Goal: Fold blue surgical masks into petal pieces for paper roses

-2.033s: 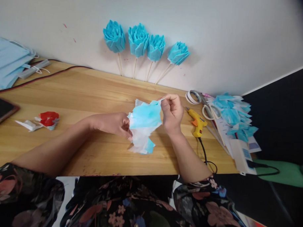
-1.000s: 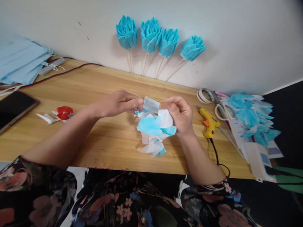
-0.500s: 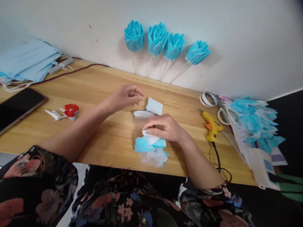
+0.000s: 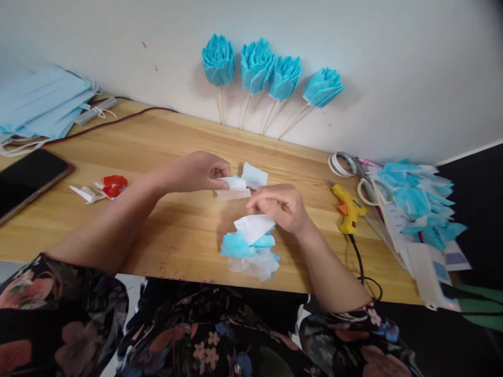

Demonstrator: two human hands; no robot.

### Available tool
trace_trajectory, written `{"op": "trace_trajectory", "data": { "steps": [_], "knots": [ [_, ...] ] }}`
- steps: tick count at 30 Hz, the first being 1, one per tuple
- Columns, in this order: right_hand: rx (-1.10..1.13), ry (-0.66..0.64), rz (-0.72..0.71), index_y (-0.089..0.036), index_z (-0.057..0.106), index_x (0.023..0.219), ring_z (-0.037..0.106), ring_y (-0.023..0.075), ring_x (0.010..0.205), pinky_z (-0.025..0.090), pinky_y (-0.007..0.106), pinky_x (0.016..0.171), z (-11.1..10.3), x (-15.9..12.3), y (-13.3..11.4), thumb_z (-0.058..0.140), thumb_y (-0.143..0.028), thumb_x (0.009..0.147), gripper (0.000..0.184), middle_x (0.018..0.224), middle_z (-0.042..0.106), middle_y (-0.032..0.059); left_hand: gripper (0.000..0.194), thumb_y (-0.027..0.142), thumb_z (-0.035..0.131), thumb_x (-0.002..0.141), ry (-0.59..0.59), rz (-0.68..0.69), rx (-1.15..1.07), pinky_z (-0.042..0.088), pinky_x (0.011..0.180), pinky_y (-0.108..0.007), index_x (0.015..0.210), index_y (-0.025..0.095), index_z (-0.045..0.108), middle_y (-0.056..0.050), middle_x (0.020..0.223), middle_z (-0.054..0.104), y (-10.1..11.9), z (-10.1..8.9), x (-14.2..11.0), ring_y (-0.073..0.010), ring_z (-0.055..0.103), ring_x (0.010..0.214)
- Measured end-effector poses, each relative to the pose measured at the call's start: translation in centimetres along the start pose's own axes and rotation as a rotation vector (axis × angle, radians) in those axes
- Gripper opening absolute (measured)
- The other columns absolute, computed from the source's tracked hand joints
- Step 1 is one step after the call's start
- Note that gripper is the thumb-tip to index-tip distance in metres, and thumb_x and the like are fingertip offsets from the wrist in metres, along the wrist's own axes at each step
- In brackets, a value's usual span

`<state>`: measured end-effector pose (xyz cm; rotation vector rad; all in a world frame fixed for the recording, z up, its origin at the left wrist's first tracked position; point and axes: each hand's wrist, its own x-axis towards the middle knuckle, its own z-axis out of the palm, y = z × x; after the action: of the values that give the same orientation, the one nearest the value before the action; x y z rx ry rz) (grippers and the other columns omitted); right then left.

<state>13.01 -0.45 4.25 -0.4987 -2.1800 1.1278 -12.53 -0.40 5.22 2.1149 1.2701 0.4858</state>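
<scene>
Flowers, four, beyond left fingers tight on one white piece and right fingers, hold unclear.

1. A dark phone lying flat on the table.
2. Blue masks, piled behind the phone.
3. Red-and-white scraps, right of the phone.
4. A tape roll near the wall.

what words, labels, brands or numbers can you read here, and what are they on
No word, brand or number can be read in this picture.
White box with the cord: bluish label, too small and blurred to read.
Yellow glue gun: small dark marking, too small to read.
Tape roll: dark marks inside the ring, too small to read.
Phone: dark screen, no text visible.
</scene>
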Motion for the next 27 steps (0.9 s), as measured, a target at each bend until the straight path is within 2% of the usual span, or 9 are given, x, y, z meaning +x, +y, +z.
{"op": "trace_trajectory", "data": {
  "steps": [2,4,8,11,14,16,20,23,27],
  "knots": [
    [-0.056,0.265,0.047,-0.022,0.073,0.083,0.064,0.0128,0.064,0.050,0.027,0.063,-0.1,0.0,0.3,0.053,-0.043,0.098,0.032,0.071,0.071,0.0006,0.016,0.035,0.065,0.077,0.132,0.016,-0.051,0.038,0.066,-0.027,0.079,0.019,0.064,-0.001,0.078,0.066,0.2,0.0,0.0,-0.0167,0.058,0.072],
    [-0.116,0.458,0.098,-0.023,0.071,0.085,0.064,0.0143,0.069,0.051,0.029,0.067,-0.1,0.2,0.8,0.053,-0.045,0.098,0.031,0.073,0.069,0.0006,0.018,0.036,0.063,0.078,0.232,0.002,-0.087,0.041,0.073,-0.029,0.082,0.019,0.062,-0.004,0.086,0.069,0.6,0.5,0.1,-0.0188,0.061,0.080],
    [-0.232,0.586,0.105,-0.024,0.066,0.080,0.061,0.0149,0.069,0.049,0.031,0.067,-0.1,0.2,1.0,0.056,-0.045,0.096,0.028,0.074,0.068,0.0003,0.015,0.032,0.063,0.079,0.345,-0.068,-0.076,0.038,0.068,-0.028,0.082,0.018,0.059,-0.002,0.081,0.066,1.5,1.9,0.3,-0.0158,0.056,0.072],
    [-0.329,0.574,0.013,-0.024,0.062,0.074,0.059,0.0155,0.066,0.047,0.033,0.066,0.2,0.0,0.3,0.056,-0.038,0.096,0.027,0.071,0.066,0.0004,0.013,0.029,0.064,0.078,0.416,-0.095,-0.059,0.032,0.061,-0.027,0.081,0.019,0.056,0.000,0.075,0.062,1.9,2.6,0.4,-0.0129,0.050,0.064],
    [-0.397,0.460,-0.142,-0.025,0.064,0.075,0.059,0.0167,0.065,0.045,0.037,0.069,0.5,0.1,-0.3,0.057,-0.031,0.095,0.022,0.067,0.066,-0.0003,0.011,0.026,0.063,0.077,0.475,-0.070,-0.053,0.031,0.060,-0.027,0.078,0.019,0.054,0.001,0.072,0.061,2.2,3.2,0.5,-0.0126,0.048,0.063],
    [-0.437,0.378,-0.176,-0.026,0.067,0.079,0.061,0.0174,0.067,0.045,0.038,0.073,0.8,0.4,-0.3,0.058,-0.029,0.094,0.017,0.068,0.068,-0.0009,0.009,0.024,0.061,0.077,0.502,-0.045,-0.053,0.032,0.060,-0.026,0.077,0.019,0.053,0.001,0.071,0.061,2.3,3.7,0.4,-0.0126,0.049,0.063],
    [-0.451,0.322,-0.069,-0.027,0.071,0.087,0.063,0.0176,0.072,0.045,0.038,0.078,1.3,0.8,0.3,0.059,-0.031,0.093,0.014,0.076,0.072,-0.0005,0.011,0.025,0.061,0.078,0.517,-0.011,-0.035,0.032,0.059,-0.026,0.077,0.020,0.052,0.000,0.071,0.061,2.6,4.6,0.5,-0.0125,0.049,0.062],
    [-0.382,0.360,0.028,-0.024,0.069,0.085,0.065,0.0176,0.077,0.046,0.036,0.080,1.3,0.9,0.5,0.061,-0.034,0.093,0.015,0.080,0.072,0.0007,0.012,0.029,0.062,0.080,0.493,0.009,-0.024,0.034,0.060,-0.026,0.078,0.020,0.053,0.000,0.072,0.062,2.7,5.2,0.5,-0.0130,0.051,0.063],
    [-0.271,0.411,0.166,-0.022,0.065,0.077,0.063,0.0160,0.075,0.047,0.032,0.076,1.1,0.8,0.7,0.059,-0.036,0.093,0.022,0.077,0.070,0.0006,0.014,0.032,0.062,0.082,0.437,0.070,-0.083,0.040,0.066,-0.027,0.084,0.020,0.057,-0.001,0.079,0.066,2.9,5.5,0.5,-0.0145,0.056,0.070]
  ]
}}
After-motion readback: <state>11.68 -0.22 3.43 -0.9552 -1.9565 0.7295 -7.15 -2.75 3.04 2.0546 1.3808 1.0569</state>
